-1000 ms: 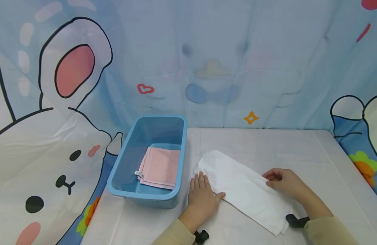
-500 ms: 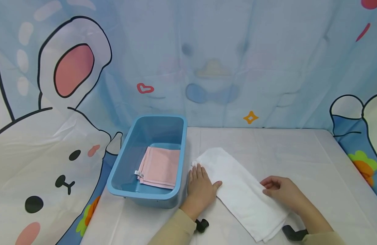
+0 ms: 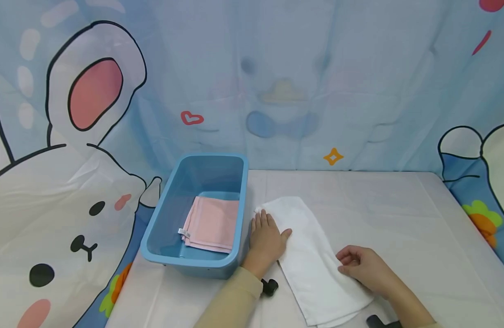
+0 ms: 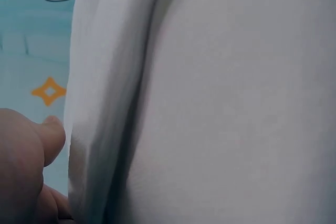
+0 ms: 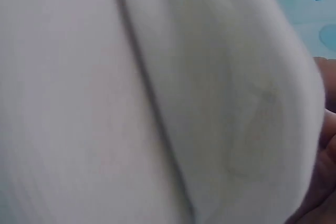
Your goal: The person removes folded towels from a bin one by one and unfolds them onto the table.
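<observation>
Well, on the desk (image 3: 399, 209), just beside the blue tub (image 3: 186, 260), lies my white cloth (image 3: 313, 264), likely light, limp, best held along both long edges; my left grip (image 3: 268, 241) rests straight-fingered; whether my right grip (image 3: 364, 266) pinches, I can't tell.

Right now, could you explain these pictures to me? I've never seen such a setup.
There is no robot here, just a person's two bare hands. The wide picture comes from a camera worn on the head; the two close-ups come from cameras on the left and right wrists, and are mostly filled with white. On the white surface stands a blue bin with folded pink cloth inside; beside it lies a white cloth. The left hand rests on its edge nearest the bin; the right hand seems to pinch its opposite edge.
</observation>
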The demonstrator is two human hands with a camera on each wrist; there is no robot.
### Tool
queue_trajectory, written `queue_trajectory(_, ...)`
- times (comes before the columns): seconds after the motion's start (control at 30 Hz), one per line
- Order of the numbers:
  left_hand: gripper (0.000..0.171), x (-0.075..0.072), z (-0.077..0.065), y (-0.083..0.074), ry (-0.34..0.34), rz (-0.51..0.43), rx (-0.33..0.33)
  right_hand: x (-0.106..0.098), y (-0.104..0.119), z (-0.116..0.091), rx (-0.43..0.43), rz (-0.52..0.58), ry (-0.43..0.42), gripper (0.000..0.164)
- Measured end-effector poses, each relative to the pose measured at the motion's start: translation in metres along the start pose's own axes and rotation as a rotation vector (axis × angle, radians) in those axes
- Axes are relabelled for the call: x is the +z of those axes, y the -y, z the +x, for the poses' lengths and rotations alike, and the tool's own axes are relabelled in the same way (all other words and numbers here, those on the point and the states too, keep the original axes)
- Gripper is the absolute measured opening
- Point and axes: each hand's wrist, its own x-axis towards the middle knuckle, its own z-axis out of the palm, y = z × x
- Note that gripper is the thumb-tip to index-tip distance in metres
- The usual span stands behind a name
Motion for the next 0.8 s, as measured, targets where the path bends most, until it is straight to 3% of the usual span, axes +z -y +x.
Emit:
queue_trajectory(0.2,0.089,-0.004,0.009,0.003,0.012,-0.036,0.014,0.015,0.006,-0.004,0.031,0.058,0.006,0.031)
queue_trajectory(0.57,0.079,-0.005,0.016,0.010,0.019,-0.133,0.051,0.037,0.018,-0.016,-0.014,0.150,0.080,0.033)
queue_trajectory(0.8,0.074,-0.003,0.010,0.009,0.020,-0.134,0.057,0.032,0.017,-0.014,0.028,0.080,0.010,0.030)
